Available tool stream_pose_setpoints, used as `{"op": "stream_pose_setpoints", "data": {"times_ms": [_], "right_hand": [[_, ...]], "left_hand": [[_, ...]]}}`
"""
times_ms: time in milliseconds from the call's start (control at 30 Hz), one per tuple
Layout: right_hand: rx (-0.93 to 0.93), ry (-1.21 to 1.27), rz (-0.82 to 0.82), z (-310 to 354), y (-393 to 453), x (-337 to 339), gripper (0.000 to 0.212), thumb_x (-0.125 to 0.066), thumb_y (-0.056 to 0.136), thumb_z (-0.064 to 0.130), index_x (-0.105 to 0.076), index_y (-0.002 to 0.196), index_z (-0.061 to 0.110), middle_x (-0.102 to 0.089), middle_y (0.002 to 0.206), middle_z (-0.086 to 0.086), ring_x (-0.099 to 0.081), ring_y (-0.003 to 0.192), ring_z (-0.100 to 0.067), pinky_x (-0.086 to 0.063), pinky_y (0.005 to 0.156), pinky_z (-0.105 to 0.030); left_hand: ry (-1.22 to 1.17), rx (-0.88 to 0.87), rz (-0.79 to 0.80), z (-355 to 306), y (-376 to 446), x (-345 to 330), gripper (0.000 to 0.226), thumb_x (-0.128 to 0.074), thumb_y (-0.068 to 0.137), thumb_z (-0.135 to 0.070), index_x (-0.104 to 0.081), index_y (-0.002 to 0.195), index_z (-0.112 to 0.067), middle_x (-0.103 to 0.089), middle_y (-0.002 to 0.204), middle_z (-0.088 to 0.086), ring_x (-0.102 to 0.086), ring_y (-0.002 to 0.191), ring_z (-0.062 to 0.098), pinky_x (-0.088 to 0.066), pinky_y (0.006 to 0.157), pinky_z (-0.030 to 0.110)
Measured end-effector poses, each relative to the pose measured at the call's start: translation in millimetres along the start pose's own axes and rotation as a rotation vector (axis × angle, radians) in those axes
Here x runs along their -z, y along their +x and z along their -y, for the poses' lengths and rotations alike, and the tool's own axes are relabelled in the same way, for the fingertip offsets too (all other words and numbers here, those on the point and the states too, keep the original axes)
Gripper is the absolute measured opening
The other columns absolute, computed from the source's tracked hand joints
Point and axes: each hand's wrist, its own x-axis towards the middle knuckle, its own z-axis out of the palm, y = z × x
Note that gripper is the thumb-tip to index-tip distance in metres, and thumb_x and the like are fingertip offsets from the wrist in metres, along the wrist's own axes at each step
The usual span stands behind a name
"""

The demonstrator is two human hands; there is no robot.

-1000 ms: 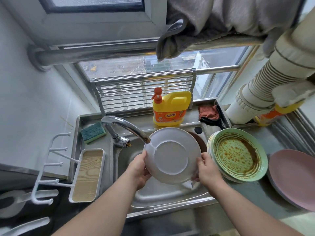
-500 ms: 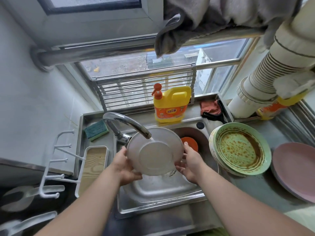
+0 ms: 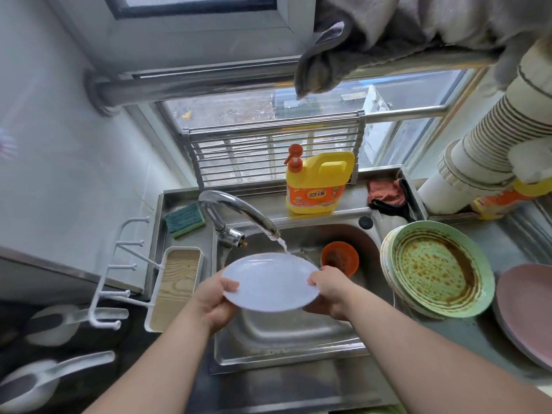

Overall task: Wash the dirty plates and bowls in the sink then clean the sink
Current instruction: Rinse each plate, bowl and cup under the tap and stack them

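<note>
Head view, the only one: step in hand is judged to be the rinse of a single white plate (image 3: 270, 282), held face-up and roughly level above the sink (image 3: 298, 333), with the stream from the tap (image 3: 239, 212) landing on its far rim, just ahead of the right hand. Left hand (image 3: 213, 300) grips the near-left edge of the plate, thumb over the rim on top, fingers curled beneath; right hand (image 3: 328, 291) grips the right edge the same way, thumb tip on the upper face, remaining fingers hidden under the plate. Both hands closed on the plate, neither free. Plate face looks clean, no residue visible. Just beyond the right hand, down in the basin, sits an orange bowl (image 3: 339, 258) with brown soiling inside. To the right of the right hand, on the counter, a stack of green plates (image 3: 436, 268), the top one heavily stained; further right, pink plates (image 3: 525, 312). Beyond the left hand, a green sponge (image 3: 184, 220) on the ledge; detergent bottle (image 3: 318, 182) behind the tap. Judgement: early in the task, most crockery unwashed. Next move likely calls for tilting the plate to shed water, setting it somewhere clean, then freeing a hand for the sponge; wet rim may be slippery, so keep both grips until it is set down
</note>
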Motion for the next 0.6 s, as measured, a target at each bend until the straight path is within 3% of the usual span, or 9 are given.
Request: {"op": "stream_pose_setpoints", "data": {"times_ms": [67, 133, 267, 333, 400, 500, 600], "right_hand": [[0.03, -0.094, -0.001, 0.1, 3.5, 0.7, 0.032, -0.049, 0.1, 0.007, -0.061, 0.13, 0.012, -0.073, 0.115, -0.017, -0.076, 0.095, -0.037, -0.065, 0.076, -0.055], [0.112, -0.077, -0.016, 3.8, -0.1, 0.0, 0.024, -0.048, 0.104, 0.017, -0.066, 0.121, 0.021, -0.076, 0.109, -0.012, -0.075, 0.097, -0.035, -0.065, 0.079, -0.052], [0.295, -0.075, -0.123, 10.9, -7.6, 12.1, 0.021, -0.044, 0.108, 0.043, -0.065, 0.109, 0.039, -0.073, 0.111, -0.004, -0.071, 0.101, -0.031, -0.06, 0.074, -0.045], [0.391, -0.072, -0.139, 13.1, -12.6, 21.3, 0.025, -0.044, 0.109, 0.047, -0.068, 0.109, 0.041, -0.076, 0.108, 0.0, -0.071, 0.102, -0.027, -0.061, 0.083, -0.05], [0.466, -0.002, -0.131, 16.6, -21.3, 29.5, 0.025, -0.045, 0.112, 0.039, -0.07, 0.109, 0.034, -0.078, 0.102, 0.001, -0.072, 0.094, -0.019, -0.061, 0.08, -0.042], [0.52, 0.065, -0.158, 21.0, -33.6, 40.9, 0.024, -0.046, 0.113, 0.027, -0.069, 0.111, 0.021, -0.077, 0.092, 0.003, -0.069, 0.077, -0.007, -0.057, 0.064, -0.026], [0.507, 0.032, -0.213, 24.6, -39.3, 52.0, 0.024, -0.047, 0.113, 0.03, -0.07, 0.114, 0.025, -0.078, 0.1, 0.002, -0.072, 0.089, -0.016, -0.059, 0.073, -0.033]], "left_hand": [[0.053, -0.032, -0.009, 2.7, -0.3, 1.0, 0.066, -0.03, 0.089, 0.023, -0.063, 0.135, -0.01, -0.065, 0.133, 0.031, -0.059, 0.122, 0.054, -0.047, 0.105, 0.068], [0.088, -0.089, -0.015, 7.2, 1.4, -3.0, 0.054, -0.037, 0.1, 0.015, -0.064, 0.134, -0.018, -0.069, 0.128, 0.026, -0.065, 0.116, 0.05, -0.053, 0.097, 0.064], [0.104, -0.133, -0.03, 20.9, 6.0, -24.4, 0.029, -0.04, 0.115, -0.029, -0.054, 0.14, -0.026, -0.074, 0.125, 0.012, -0.073, 0.108, 0.034, -0.061, 0.084, 0.052], [0.113, -0.053, 0.004, 22.5, 3.9, -35.9, 0.051, -0.027, 0.111, -0.057, -0.057, 0.14, -0.027, -0.076, 0.124, 0.009, -0.073, 0.11, 0.031, -0.061, 0.083, 0.047], [0.121, 0.036, 0.039, 21.8, 4.0, -45.8, 0.073, -0.018, 0.104, -0.072, -0.065, 0.136, -0.027, -0.077, 0.121, 0.006, -0.072, 0.113, 0.029, -0.058, 0.09, 0.044], [0.132, 0.073, 0.03, 20.3, 4.1, -57.1, 0.068, -0.024, 0.103, -0.073, -0.067, 0.134, -0.029, -0.081, 0.106, 0.0, -0.072, 0.104, 0.024, -0.058, 0.076, 0.039], [0.101, 0.093, 0.049, 22.6, 5.6, -67.5, 0.062, -0.026, 0.111, -0.059, -0.068, 0.134, -0.02, -0.079, 0.115, 0.007, -0.072, 0.107, 0.029, -0.058, 0.083, 0.044]]}}
